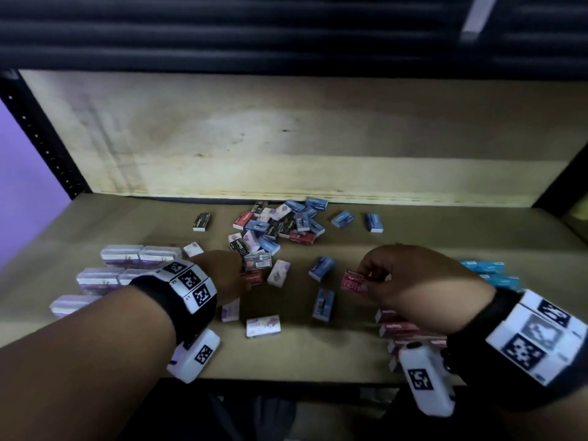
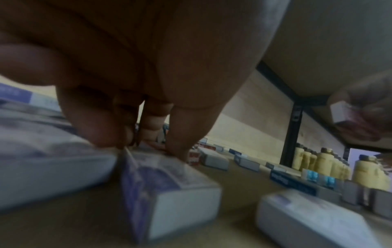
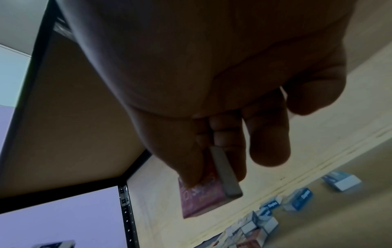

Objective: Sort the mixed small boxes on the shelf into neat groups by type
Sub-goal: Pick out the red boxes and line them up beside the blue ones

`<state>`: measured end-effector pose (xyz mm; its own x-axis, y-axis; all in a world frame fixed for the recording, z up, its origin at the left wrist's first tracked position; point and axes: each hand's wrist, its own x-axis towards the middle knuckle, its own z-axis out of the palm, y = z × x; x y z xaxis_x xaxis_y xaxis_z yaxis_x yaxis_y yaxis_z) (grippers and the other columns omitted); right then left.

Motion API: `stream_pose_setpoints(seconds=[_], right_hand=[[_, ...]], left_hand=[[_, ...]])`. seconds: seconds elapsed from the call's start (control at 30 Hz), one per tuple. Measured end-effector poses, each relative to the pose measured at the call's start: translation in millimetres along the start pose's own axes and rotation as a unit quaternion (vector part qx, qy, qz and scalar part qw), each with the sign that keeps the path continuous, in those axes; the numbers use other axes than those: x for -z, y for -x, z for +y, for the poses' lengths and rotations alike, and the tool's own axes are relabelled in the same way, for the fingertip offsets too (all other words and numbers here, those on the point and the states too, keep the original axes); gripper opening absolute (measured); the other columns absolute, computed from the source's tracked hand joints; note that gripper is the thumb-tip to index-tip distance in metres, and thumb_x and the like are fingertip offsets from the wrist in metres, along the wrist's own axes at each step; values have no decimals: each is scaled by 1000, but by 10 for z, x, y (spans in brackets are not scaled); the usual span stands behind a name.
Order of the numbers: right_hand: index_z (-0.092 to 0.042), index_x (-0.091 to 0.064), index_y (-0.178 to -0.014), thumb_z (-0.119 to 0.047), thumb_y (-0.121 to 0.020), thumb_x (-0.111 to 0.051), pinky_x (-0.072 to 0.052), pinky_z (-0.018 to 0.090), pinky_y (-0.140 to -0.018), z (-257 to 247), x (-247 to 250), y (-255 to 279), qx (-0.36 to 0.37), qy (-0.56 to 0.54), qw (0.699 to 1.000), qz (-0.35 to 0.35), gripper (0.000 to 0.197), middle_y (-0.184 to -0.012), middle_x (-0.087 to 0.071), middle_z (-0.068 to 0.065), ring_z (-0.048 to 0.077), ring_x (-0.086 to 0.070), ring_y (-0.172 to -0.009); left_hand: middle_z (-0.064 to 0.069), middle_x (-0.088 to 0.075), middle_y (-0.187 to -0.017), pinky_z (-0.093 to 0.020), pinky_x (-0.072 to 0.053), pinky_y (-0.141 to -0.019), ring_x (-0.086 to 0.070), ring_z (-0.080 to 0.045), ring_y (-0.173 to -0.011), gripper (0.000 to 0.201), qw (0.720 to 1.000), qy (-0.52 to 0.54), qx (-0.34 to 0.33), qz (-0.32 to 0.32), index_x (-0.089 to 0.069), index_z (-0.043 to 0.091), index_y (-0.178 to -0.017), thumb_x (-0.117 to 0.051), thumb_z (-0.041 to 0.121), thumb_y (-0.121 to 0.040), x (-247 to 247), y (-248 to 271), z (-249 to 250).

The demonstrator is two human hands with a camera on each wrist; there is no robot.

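Observation:
Small boxes lie mixed in a pile [image 1: 280, 224] at the middle back of the wooden shelf [image 1: 318, 354]. My right hand [image 1: 366, 275] holds a red box [image 1: 353, 281] above the shelf, pinched between thumb and fingers [image 3: 233, 151]; in the right wrist view the red box [image 3: 201, 198] hangs below the thumb. My left hand [image 1: 235, 278] reaches down at the pile's near edge, fingertips [image 2: 101, 130] and thumb closing on another small red box [image 1: 253, 276] that lies on the shelf; the grip is mostly hidden. A purple-and-white box [image 2: 165, 184] lies just under the left wrist.
Purple-and-white boxes [image 1: 121, 259] stand grouped at the left, red boxes [image 1: 401, 329] are stacked at the front right, and cyan boxes [image 1: 490, 272] sit behind my right hand. Loose blue boxes [image 1: 323, 268] lie between the hands. Black posts [image 1: 41, 138] frame the shelf. Yellow bottles [image 2: 318, 161] stand past the right post.

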<state>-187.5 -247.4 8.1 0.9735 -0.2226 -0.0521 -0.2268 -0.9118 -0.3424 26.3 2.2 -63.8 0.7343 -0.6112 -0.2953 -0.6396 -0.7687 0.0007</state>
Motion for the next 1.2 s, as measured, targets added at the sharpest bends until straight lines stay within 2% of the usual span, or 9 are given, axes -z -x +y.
stream_pose_setpoints(seconds=[0.13,0.3,0.4,0.53,0.67,0.87,1.0,1.1,1.2], right_hand=[[-42,-64,-88,-50,-81,-67,-42,15,-59,72,29,36,-16,-12,1000,14,12,-82,-63,-22,-7,-56,-74],[-39,-66,-87,-49,-82,-69,-46,21,-63,149,86,90,-32,-33,999,28,11,-83,-65,-18,-3,-58,-74],[-41,-67,-83,-59,-80,-70,-41,17,-58,235,153,108,-41,-50,997,37,18,-79,-66,-20,-7,-57,-72],[-40,-68,-81,-63,-74,-72,-44,20,-62,444,282,136,-69,-68,992,82,24,-75,-67,-21,-6,-59,-69],[-45,-66,-79,-52,-73,-76,-37,21,-55,623,369,169,-99,-28,992,77,13,-73,-62,-31,-10,-56,-67],[-42,-66,-77,-46,-73,-77,-36,18,-58,725,324,139,-111,12,993,26,12,-79,-63,-18,-5,-55,-73],[-47,-61,-75,-42,-75,-72,-36,16,-60,794,225,96,-91,66,993,-22,12,-81,-56,-20,-3,-52,-73],[-50,-58,-72,-40,-76,-68,-32,17,-60,856,187,57,-68,109,990,-53,15,-74,-50,-23,-2,-48,-70],[-49,-64,-77,-37,-76,-68,-32,17,-59,906,201,-14,-53,126,988,-67,13,-74,-55,-21,-1,-48,-68]], left_hand=[[-2,-69,-114,-32,-52,-88,-66,-19,-105,38,999,-25,-3,20,-65,21,-115,-61,48,-89,-2,-4,54],[5,-66,-107,-26,-45,-76,-64,-14,-96,31,999,-12,-5,29,-61,28,-107,-68,47,-84,46,14,74],[7,-67,-98,-26,-45,-74,-61,-10,-88,9,999,14,1,28,-62,34,-91,-62,42,-87,66,41,71],[12,-58,-71,-24,-35,-58,-53,-1,-69,12,997,53,8,63,-60,36,-68,-57,43,-78,146,180,89],[13,-65,-73,-25,-42,-60,-56,3,-68,25,990,103,-13,97,-67,36,-79,-50,54,-74,222,319,310],[23,-67,-78,-24,-45,-64,-60,4,-72,50,983,138,-83,93,-67,46,-87,-36,75,-60,300,310,913],[21,-65,-79,-24,-46,-66,-59,2,-75,21,980,131,-135,55,-65,49,-84,-53,54,-69,325,178,1257],[21,-65,-84,-25,-49,-72,-60,0,-81,16,976,140,-159,55,-68,44,-85,-58,46,-73,340,59,1446],[21,-64,-86,-15,-39,-64,-57,3,-79,16,972,141,-175,67,-72,36,-90,-65,46,-80,330,-68,1645]])
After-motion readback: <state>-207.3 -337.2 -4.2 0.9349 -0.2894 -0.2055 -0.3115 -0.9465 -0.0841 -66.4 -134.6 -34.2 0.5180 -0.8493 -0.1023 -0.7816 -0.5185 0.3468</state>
